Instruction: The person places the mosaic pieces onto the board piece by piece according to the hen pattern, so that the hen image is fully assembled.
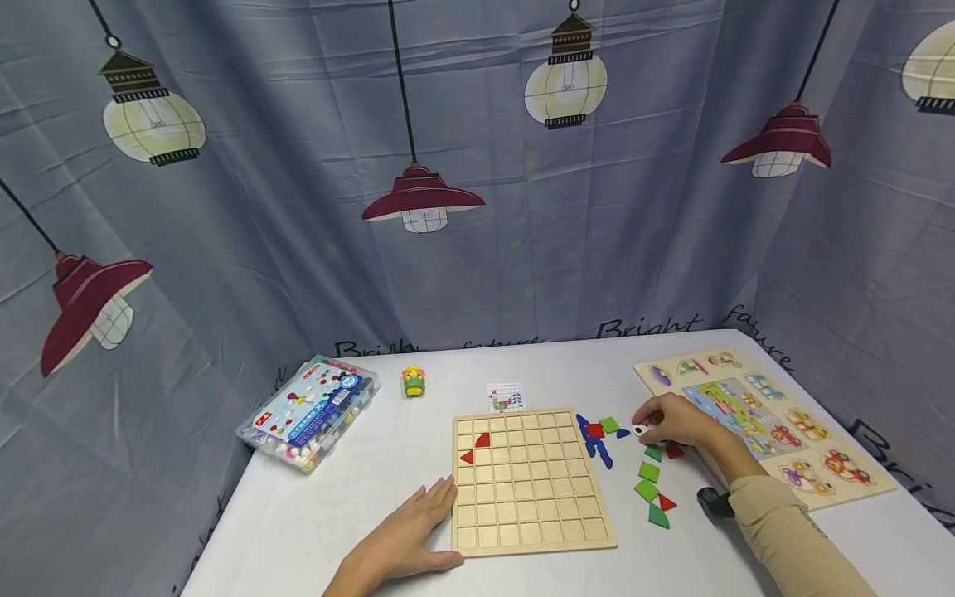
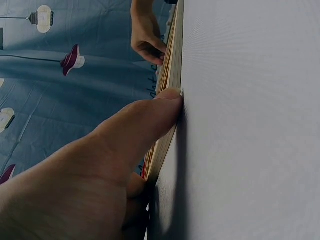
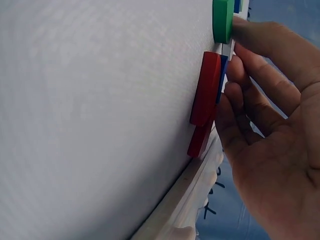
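My left hand [image 1: 410, 531] lies at the left edge of a square wooden grid board [image 1: 533, 549]; its thumb [image 2: 167, 102] touches the board's side in the left wrist view. Two red pieces, a quarter-round [image 1: 482, 440] and a triangle [image 1: 467, 457], sit in the board's upper left cells. Right of the board, my right hand [image 1: 675, 421] pinches a small white piece with a black dot [image 1: 640, 429] at the tabletop. Close by are a blue piece [image 1: 622, 433], a green piece [image 3: 222, 21] and a red piece [image 3: 205, 90]; the fingers partly hide the white piece.
Several green pieces [image 1: 648, 473] and blue pieces [image 1: 591, 446] lie right of the board. A picture card [image 1: 505, 398] is behind it. A picture puzzle board [image 1: 776, 414] lies at the right, a plastic case [image 1: 313, 410] at the left, and a small toy figure [image 1: 414, 381] near the back.
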Motion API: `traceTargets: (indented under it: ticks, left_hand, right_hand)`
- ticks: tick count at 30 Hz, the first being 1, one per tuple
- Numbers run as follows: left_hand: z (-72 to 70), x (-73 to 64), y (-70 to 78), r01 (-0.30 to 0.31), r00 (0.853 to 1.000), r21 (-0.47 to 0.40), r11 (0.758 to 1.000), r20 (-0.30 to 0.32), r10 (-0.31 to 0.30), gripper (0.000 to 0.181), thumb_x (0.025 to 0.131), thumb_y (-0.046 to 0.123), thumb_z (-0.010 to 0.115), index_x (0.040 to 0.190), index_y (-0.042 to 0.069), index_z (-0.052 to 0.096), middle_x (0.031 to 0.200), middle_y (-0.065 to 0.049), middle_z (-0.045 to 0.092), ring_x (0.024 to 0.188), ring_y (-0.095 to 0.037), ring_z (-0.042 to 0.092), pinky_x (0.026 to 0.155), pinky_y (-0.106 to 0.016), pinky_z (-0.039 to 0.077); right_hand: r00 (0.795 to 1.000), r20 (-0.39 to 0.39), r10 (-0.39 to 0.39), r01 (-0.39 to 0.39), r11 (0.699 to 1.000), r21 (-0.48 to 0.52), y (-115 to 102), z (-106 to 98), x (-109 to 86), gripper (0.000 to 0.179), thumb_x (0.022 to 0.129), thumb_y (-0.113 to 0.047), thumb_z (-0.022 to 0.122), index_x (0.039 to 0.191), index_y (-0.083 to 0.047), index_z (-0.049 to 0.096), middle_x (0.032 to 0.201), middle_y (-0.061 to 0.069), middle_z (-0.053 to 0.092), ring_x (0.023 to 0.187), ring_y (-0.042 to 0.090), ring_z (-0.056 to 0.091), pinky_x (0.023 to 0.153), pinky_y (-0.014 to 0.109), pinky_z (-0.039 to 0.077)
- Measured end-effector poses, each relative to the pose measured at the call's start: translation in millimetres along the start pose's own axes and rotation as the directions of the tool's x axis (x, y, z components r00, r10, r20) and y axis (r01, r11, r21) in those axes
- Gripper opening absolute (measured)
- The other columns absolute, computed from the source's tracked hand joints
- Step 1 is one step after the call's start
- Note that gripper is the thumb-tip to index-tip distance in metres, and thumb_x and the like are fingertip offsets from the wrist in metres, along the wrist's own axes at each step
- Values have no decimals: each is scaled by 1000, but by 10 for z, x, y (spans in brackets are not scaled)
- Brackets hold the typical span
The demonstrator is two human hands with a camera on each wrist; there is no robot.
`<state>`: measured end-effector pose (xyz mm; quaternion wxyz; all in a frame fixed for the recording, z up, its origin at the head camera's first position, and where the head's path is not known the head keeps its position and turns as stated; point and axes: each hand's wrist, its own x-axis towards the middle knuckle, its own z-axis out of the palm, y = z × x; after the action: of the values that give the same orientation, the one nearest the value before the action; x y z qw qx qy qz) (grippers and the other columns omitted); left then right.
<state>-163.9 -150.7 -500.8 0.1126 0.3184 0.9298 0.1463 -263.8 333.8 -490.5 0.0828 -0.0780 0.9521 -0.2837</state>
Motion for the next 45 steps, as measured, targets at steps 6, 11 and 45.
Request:
traceTargets:
  ticks: [6,11,45]
  left_hand:
    - [4,-11,-4,-5,1000,6,1000,-5,5,94,84,66,60,149,2,36,158,-12,33,148,-25,30,121,-44,26]
    - [11,-16,-15,-14,1000,12,1000,-13,14,94,84,66,59,149,2,36,158,-12,33,148,-25,30,121,-44,26]
    - [-10,-18,9,-7,1000,-8,1000,-26,7,94,84,65,61,149,2,36,159,-11,32,148,-24,30,121,-42,26]
  right_hand:
    - [1000,3,10,-10,1000,8,-2,11,16,26,71,-15,85,95,-10,75,92,1,71,81,17,54,74,29,48]
    - [1000,1,18,-18,1000,9,-44,25,20,27,71,-14,84,95,-9,74,90,0,70,80,17,53,72,29,48]
    - [973,29,-227,225,972,61,-822,218,201,19,74,-16,82,90,-10,74,82,-2,69,71,9,54,59,22,49]
